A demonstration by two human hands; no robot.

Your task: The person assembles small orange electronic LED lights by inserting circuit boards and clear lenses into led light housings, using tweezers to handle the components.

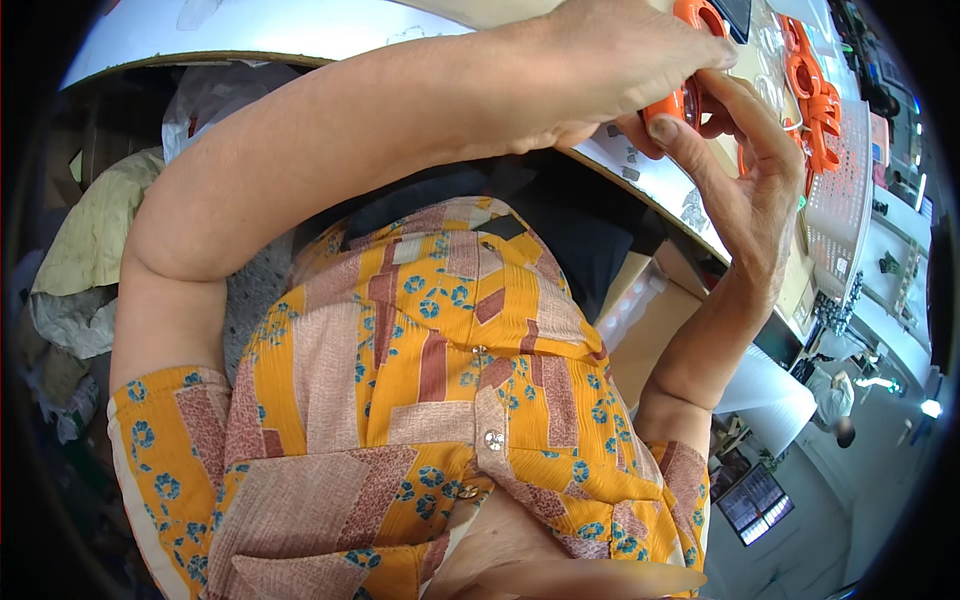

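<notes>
At the upper right, above the table's edge, my two hands come together around an orange plastic piece with a rounded, glossy end. My left hand reaches across from the left and is closed on it from above, its fingers partly hidden. From below, my right hand pinches the same piece between thumb and bent fingers. A curved orange part shows just past my left hand; whether it belongs to the held piece I cannot tell. Several more orange plastic parts lie beyond my right hand.
A white worktable curves along the top. Beyond my right hand stands a white perforated basket. A dark flat object lies near the hands. An open cardboard box sits below the edge; sacks are at left. Another person is far right.
</notes>
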